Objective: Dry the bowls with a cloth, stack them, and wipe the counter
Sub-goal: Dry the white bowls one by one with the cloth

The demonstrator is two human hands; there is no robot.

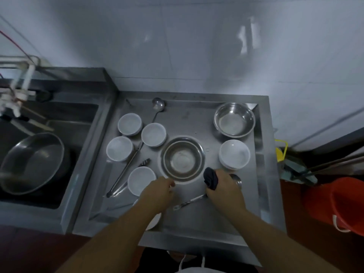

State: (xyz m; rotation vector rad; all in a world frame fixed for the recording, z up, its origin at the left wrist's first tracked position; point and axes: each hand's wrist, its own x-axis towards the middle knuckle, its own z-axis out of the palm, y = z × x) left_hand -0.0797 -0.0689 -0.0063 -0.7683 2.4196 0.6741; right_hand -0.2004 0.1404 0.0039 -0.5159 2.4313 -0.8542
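Observation:
A steel bowl sits at the middle of the steel counter. My left hand touches its near rim, fingers curled; whether it grips the rim I cannot tell. My right hand is closed around a dark bunched cloth, just right of that bowl. Several white bowls stand on the left, one beside my left hand. A stack of white bowls stands on the right. A second steel bowl is at the back right.
Tongs and a ladle lie among the left bowls. A spoon lies under my right hand. A sink with a large steel basin is on the left. A red bucket stands on the floor at right.

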